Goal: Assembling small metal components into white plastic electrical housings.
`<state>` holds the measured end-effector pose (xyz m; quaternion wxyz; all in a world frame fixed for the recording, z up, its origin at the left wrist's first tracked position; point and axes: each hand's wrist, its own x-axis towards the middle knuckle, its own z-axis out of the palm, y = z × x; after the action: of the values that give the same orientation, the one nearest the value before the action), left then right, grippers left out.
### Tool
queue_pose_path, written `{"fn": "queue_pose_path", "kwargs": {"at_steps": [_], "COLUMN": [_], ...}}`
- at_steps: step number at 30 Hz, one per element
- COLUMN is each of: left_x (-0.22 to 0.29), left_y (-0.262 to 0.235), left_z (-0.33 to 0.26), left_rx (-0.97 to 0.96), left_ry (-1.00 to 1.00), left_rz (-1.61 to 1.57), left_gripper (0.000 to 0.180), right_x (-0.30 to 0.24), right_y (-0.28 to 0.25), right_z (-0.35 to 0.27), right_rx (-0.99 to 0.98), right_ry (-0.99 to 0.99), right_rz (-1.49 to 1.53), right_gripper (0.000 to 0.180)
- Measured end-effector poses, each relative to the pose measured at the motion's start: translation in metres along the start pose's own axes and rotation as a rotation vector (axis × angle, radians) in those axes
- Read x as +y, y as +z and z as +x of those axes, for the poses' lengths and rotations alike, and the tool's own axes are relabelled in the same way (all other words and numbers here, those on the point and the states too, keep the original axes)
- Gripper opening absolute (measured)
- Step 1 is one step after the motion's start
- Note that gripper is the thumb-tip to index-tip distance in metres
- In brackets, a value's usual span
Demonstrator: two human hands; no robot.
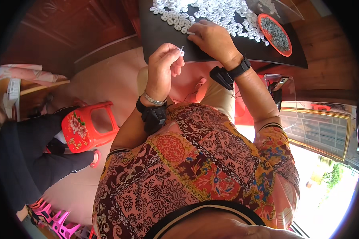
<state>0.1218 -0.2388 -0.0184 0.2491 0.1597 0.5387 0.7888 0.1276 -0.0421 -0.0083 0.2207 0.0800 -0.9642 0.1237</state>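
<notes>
My left hand (162, 65) is raised just off the table's near edge, thumb and forefinger closed on a small white plastic piece (182, 53) with a thin grey bit sticking up from it. Farther right, my right hand (214, 42) rests over the black table (159, 36), its fingertips pinching another small white plastic piece (190, 33). Beyond it, many loose white oval pieces (217, 12) with openings in them are spread over the tabletop. An orange-red plate (261, 19) heaped with small grey pieces (276, 34) stands at the right.
To the left, a person in dark clothes (24, 147) is beside a red plastic stool (77, 131) with a flower pattern. Pink stools (64, 227) stand at the lower left. A gold-framed panel (323, 129) leans at the right, near a bright opening.
</notes>
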Motion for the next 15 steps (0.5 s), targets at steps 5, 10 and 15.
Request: {"fn": "queue_pose_path", "kwargs": {"at_steps": [5, 10, 15], "left_x": [-0.001, 0.0, -0.004], "left_y": [-0.003, 0.0, 0.008], "left_z": [0.002, 0.002, 0.004], "left_rx": [-0.011, -0.035, -0.059], "left_ry": [0.0, -0.017, -0.044], "left_rz": [-0.02, -0.024, -0.08], "left_gripper": [0.017, 0.016, 0.016], "right_x": [0.0, 0.003, -0.008], "right_y": [-0.001, -0.011, -0.031], "right_z": [-0.002, -0.017, -0.031], "right_rx": [-0.035, -0.053, -0.085], "right_ry": [-0.003, 0.237, 0.486], "right_rz": [-0.088, 0.625, 1.233], "right_gripper": [0.012, 0.017, 0.018]}}
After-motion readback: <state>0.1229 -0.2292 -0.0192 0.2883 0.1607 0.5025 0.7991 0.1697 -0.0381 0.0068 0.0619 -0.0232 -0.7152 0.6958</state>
